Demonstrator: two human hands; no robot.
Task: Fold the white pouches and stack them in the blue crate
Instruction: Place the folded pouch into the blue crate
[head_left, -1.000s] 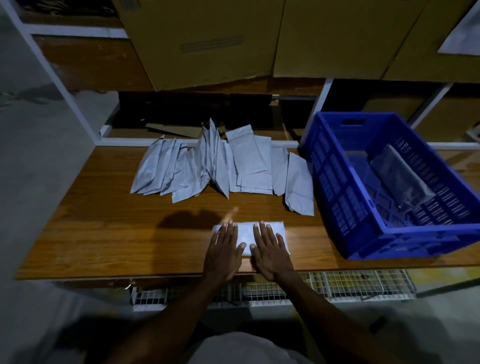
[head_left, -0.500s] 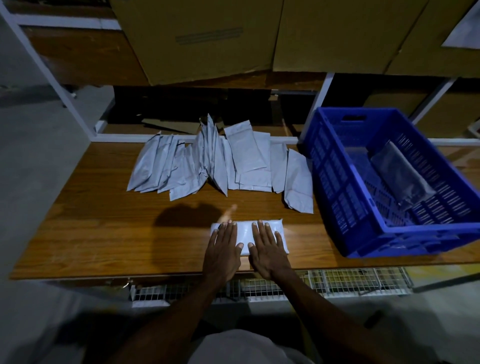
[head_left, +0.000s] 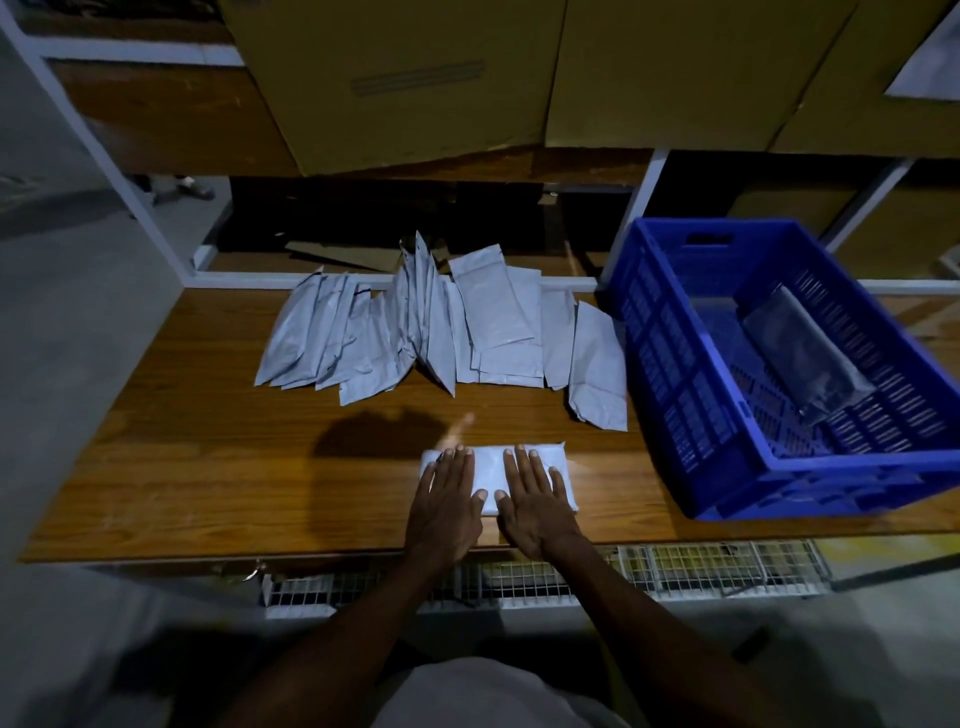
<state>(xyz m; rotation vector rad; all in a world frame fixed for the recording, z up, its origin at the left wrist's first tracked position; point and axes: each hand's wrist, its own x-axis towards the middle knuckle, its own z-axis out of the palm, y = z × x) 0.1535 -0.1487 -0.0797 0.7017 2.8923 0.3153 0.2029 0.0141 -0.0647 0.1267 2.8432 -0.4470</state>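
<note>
Two hands: both are lying flat, fingers straight and spread, pressing down on one folded white pouch (head_left: 491, 467) at the near edge of the table.
Left hand (head_left: 445, 506): it is covering the left half of the folded pouch, palm down, gripping nothing (the fingers are merely pressing, not curling).
Right hand (head_left: 535, 501): it is resting on the right half of the same pouch, palm down, fingers pointing toward 12 o'clock, thumb nearly touching the left thumb.
Folded pouch: it is sitting at about 6 o'clock on the wooden table (head_left: 208, 467), its long side running left to right, and its right end is showing past the right hand.
Unfolded pouches (head_left: 441, 332): a loose, overlapping spread of white pouches is lying toward 12 o'clock from the hands, well apart from them; some near the middle are standing tilted on edge.
Blue crate (head_left: 675, 374): it is sitting on the table at about 2 o'clock from the hands, just beside the rightmost unfolded pouch.
Crate contents: one grey-looking pouch (head_left: 805, 358) is leaning along the crate's right inner wall (the dim light is making its colour hard to judge).
Cardboard boxes (head_left: 415, 78): they are filling the shelf above the table at 12 o'clock.
</note>
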